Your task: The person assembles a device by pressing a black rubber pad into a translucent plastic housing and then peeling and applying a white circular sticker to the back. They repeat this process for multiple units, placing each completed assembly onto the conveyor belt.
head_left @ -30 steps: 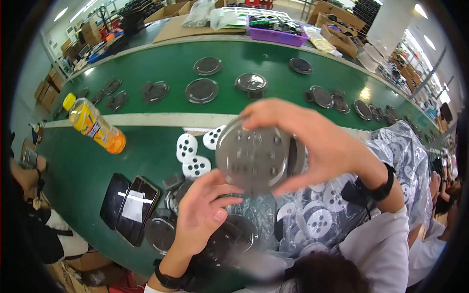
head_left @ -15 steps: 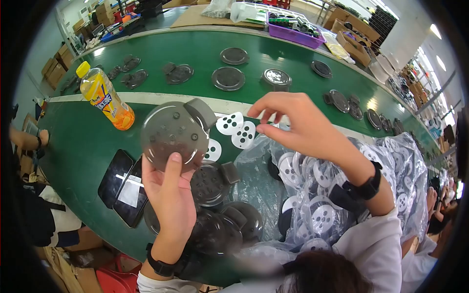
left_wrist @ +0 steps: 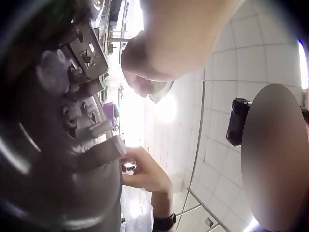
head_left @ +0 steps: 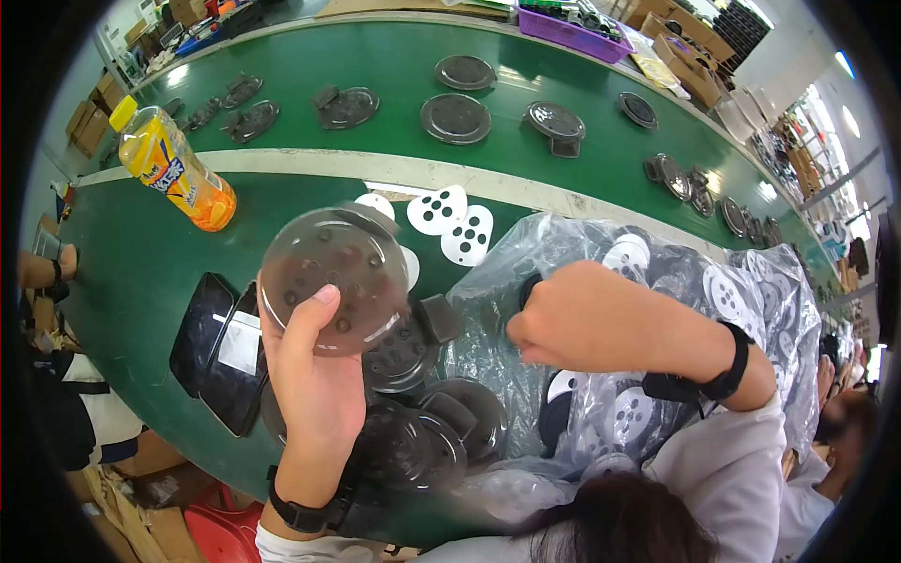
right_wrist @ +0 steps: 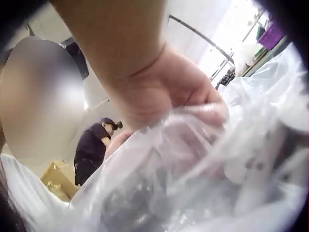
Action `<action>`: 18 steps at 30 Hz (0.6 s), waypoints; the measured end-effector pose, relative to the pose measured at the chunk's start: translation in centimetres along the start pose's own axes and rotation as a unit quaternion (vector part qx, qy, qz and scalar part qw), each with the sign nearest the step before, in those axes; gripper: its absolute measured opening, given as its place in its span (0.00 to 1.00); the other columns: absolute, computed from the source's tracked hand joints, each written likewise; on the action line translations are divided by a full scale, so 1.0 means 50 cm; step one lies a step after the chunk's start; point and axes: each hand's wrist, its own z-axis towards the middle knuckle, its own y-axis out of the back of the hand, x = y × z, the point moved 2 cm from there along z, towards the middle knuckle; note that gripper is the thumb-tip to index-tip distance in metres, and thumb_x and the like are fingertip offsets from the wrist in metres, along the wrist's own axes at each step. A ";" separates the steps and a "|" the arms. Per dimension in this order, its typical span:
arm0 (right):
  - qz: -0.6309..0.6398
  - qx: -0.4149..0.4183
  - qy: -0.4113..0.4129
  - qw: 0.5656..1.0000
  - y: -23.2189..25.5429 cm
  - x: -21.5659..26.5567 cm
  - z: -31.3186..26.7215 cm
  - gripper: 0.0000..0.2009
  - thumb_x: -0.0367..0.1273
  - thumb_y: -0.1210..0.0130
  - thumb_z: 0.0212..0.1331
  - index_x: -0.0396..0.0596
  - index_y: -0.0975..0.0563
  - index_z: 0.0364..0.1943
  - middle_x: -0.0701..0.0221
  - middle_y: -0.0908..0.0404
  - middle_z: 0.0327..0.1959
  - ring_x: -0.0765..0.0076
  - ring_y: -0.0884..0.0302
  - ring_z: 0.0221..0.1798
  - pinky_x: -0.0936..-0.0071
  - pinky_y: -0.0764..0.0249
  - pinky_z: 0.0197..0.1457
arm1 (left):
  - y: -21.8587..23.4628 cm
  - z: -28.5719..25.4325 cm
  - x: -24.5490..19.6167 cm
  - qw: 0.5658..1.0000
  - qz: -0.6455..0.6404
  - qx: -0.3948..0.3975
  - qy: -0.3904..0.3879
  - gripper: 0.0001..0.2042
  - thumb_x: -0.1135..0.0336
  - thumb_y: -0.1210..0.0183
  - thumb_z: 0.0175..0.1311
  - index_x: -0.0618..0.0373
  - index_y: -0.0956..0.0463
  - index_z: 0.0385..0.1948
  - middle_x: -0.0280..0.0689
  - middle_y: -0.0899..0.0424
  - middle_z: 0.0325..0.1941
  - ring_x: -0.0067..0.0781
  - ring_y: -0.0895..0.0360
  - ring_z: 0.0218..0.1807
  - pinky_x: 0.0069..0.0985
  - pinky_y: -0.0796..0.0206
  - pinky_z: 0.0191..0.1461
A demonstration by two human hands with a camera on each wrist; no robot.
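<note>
My left hand [head_left: 319, 389] grips a round, see-through grey plastic cover [head_left: 324, 246] by its lower edge, thumb across its face. Posts and clips stand out on that cover in the left wrist view. My right hand [head_left: 587, 319] is bent down over the mouth of a clear plastic bag [head_left: 497, 281] filled with white discs [head_left: 627, 418] that have dark holes. In the right wrist view, bag film covers the fingers of that hand, and I cannot tell what they hold. More grey covers [head_left: 399, 361] lie stacked below my left hand.
Loose white discs [head_left: 437, 208] lie beyond the held cover. At the left stand an orange drink bottle [head_left: 178, 169] and two dark phone-like slabs [head_left: 202, 328]. Across the pale rail, further grey covers [head_left: 456, 118] are spread over the green belt [head_left: 394, 66]. A purple basket [head_left: 572, 36] is at the back.
The cover passed from my right hand to my left. My right hand has since come down from above the loose discs onto the bag, its fingers bending downward.
</note>
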 end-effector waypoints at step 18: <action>-0.091 -0.174 -0.086 0.977 -0.018 -0.054 -0.082 0.05 0.26 0.43 0.38 0.46 0.27 0.22 0.70 0.29 0.28 0.62 0.26 0.26 0.70 0.33 0.27 | -0.017 -0.013 0.034 0.886 0.405 0.225 -0.002 0.10 0.77 0.47 0.53 0.63 0.31 0.38 0.35 0.22 0.30 0.19 0.26 0.35 0.18 0.34 0.39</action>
